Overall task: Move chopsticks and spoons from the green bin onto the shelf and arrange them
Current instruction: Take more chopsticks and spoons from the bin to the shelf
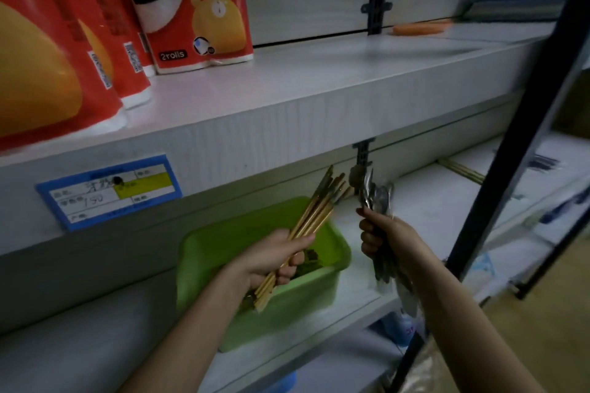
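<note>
The left hand [274,260] is clenched around a bundle of chopsticks [319,209], fingers and thumb wrapped about the middle of the sticks. The bundle slants up and to the right. Its lower ends hang over the near part of the green bin [306,303] and its upper ends fan out above the bin's far rim.

Just right of that, the right hand [383,241] grasps a handful of spoons [375,196]. They are metal and stand nearly upright with the bowls at the top. They are blurred, so their number cannot be told. The two bundles are near each other but not touching.

The bin sits on the lower shelf [431,201], under the left hand, with a few dark items inside that are too dim to make out. Far to the right on this shelf lies a loose set of pale sticks [459,171].

On the upper shelf [287,99] red packs of paper rolls [191,9] stand at the left, and an orange object [418,29] lies far right. A blue price label [108,195] is fixed to that shelf's front edge. A dark post [523,124] runs up the right side.
</note>
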The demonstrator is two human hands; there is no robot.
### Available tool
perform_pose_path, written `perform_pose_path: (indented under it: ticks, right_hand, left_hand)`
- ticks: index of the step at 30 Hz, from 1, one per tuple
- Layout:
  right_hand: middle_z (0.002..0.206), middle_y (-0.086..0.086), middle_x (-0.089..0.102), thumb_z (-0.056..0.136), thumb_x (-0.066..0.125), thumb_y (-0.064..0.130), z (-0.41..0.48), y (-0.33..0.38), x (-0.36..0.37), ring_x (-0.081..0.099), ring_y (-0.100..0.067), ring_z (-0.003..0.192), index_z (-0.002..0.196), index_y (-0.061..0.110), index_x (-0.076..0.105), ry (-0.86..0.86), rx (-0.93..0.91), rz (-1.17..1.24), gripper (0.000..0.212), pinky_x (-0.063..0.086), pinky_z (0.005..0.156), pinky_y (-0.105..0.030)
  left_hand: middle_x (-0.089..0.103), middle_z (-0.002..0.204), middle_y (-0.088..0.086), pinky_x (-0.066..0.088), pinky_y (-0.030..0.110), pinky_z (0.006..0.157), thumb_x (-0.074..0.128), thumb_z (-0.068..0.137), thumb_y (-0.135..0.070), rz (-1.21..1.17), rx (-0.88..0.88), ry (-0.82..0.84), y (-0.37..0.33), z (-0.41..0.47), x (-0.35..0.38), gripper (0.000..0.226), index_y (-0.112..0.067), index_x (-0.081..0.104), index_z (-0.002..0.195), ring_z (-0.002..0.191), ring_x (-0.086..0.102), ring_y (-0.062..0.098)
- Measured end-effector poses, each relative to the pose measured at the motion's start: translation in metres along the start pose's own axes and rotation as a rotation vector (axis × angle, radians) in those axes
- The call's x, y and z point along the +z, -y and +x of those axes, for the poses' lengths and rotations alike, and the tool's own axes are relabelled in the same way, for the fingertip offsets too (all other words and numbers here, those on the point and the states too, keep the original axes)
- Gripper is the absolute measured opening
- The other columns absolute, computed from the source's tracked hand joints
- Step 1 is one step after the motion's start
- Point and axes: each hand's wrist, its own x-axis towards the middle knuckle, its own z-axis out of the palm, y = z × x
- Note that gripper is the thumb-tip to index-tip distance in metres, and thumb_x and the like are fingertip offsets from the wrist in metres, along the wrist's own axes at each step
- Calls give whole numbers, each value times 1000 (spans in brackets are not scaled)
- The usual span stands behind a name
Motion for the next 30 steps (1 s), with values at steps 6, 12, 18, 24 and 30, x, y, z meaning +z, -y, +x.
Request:
perform_pose_path:
  ticks: [6,12,18,24,30]
  right_hand:
    - [54,4,41,95,43,17,-45,8,-53,38,-5,40,93,10,53,-47,-26,-93,12,34,39,-15]
    - [57,3,45,93,49,20,-97,27,-115,41,-8,45,80,11,53,-185,-75,-194,16,37,45,-18]
    - [59,4,50,93,50,20,-144,48,-180,44,-7,48,90,7,55,-216,-92,-275,14,40,46,-18]
    - [56,5,43,94,47,16,-174,71,-242,37,-5,42,91,9,55,-299,-131,-224,11,34,40,-16]
    - [61,1,36,95,46,14,-174,101,-294,32,-6,44,85,11,51,-371,-176,-216,11,29,41,-17]
  left_hand:
    - [43,55,-7,29,14,36,49,95,-29,-7,52,58,10,10,74,15,-16,46,89,36,34,2]
    - [41,55,-6,28,16,36,48,96,-28,39,97,52,14,18,161,20,-17,43,80,35,33,4]
    - [44,56,-5,31,17,36,48,95,-31,-17,84,90,10,40,238,17,-14,49,89,36,35,4]
    - [43,57,-5,30,17,38,48,95,-32,17,75,175,5,65,306,20,-12,49,100,40,35,5]
    - [41,58,-4,31,17,37,47,96,-33,35,83,220,-14,112,359,19,-16,44,88,37,34,4]
